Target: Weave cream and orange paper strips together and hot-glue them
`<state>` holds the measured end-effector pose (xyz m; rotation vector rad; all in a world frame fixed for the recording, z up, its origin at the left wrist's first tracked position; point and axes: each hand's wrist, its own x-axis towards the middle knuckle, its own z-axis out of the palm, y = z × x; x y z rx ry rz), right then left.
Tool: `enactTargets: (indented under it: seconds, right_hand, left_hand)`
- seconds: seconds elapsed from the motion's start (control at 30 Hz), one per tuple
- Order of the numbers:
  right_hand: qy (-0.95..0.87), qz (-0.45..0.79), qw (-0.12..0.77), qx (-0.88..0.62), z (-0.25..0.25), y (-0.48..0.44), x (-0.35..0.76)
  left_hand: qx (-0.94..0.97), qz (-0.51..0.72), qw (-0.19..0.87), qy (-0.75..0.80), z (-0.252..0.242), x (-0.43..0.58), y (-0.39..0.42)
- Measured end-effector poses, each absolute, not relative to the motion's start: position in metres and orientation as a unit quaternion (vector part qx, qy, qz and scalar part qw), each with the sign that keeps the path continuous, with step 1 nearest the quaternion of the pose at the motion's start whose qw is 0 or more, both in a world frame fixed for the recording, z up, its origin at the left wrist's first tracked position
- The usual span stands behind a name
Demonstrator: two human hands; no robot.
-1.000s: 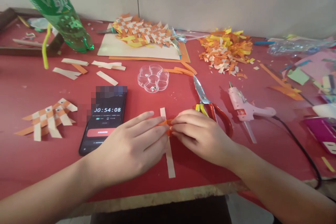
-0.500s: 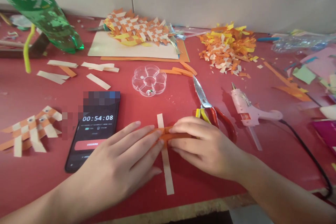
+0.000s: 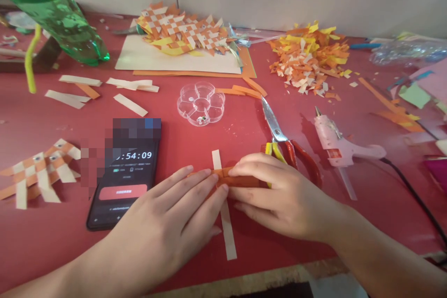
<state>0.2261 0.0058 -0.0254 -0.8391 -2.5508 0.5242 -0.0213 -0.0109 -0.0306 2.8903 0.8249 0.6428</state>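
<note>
L hand (image 3: 167,214) flat, fingers extended, on orange paper (image 3: 242,180), near-centre of red counter (image 3: 195,149); R hand (image 3: 279,195) touching paper's right part, can't tell if pinched; cream strip (image 3: 228,237) crosses it; phone (image 3: 127,174) left; scissors (image 3: 277,134) beyond R hand.

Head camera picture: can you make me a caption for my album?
Left hand and right hand touch orange paper crossing a cream strip on a red table, scissors close by.

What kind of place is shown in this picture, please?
Probably a paper-craft worktable: scissors and a pink glue gun lie on the red tabletop, with a heap of cut paper scraps farther back.
</note>
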Motion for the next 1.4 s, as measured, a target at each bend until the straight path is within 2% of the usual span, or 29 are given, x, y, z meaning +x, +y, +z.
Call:
enactTargets:
  seconds: [1.4]
  right_hand:
    - [-0.916, 0.173, 0.200, -0.301, -0.0257, 0.0034, 0.2274]
  left_hand:
    - [0.940, 0.201, 0.059, 0.269, -0.0295, -0.0243, -0.0110]
